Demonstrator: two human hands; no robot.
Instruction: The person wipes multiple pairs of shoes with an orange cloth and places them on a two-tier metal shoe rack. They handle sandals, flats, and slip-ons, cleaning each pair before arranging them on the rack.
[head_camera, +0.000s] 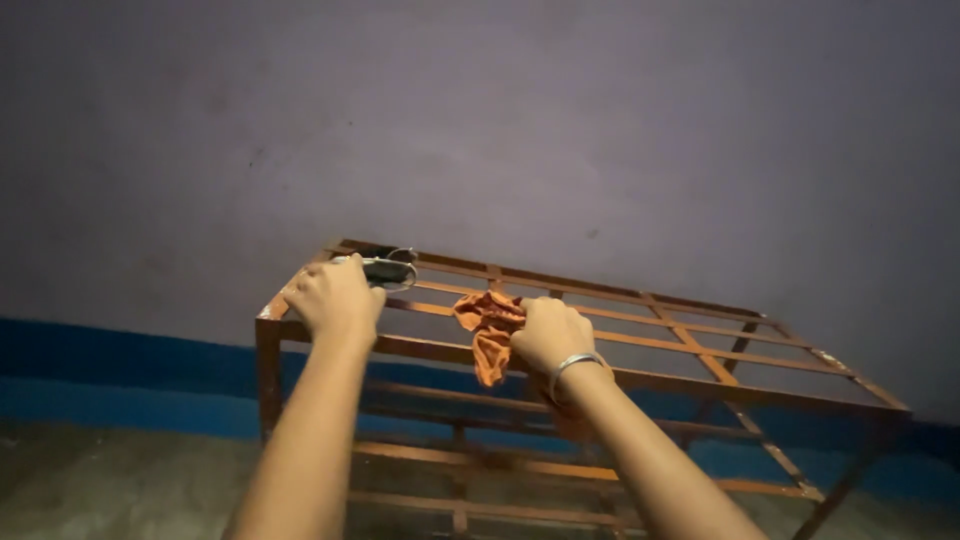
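Frame: A rusty-orange metal rack of welded bars stands before you against a grey wall with a blue band low down; the floor below is dim.

Left hand: Your left hand rests on the near left corner of the frame's top, fingers curled narrow. Just beyond the knuckles lies a small dark tool with a pale metal loop; in this light you cannot tell whether the fingers grip it or only touch it, nor quite what it is.

Right hand: Your right hand is closed on an orange rag, bunched in the fist and pressed to the front top bar, one end drooping below the bar. A silver bangle rings the wrist.

Step in hand: By the look of it, you are wiping down the top bars, the left hand steadying the frame while the right works the rag near the middle of the front rail.

Next move: It calls for firm pressure along the bar, a sweep toward the cross-pieces to your right, and care that the hanging end does not snag on a weld or a rough edge.

Rag's place: On the front top bar, between your two hands, nearer the right.
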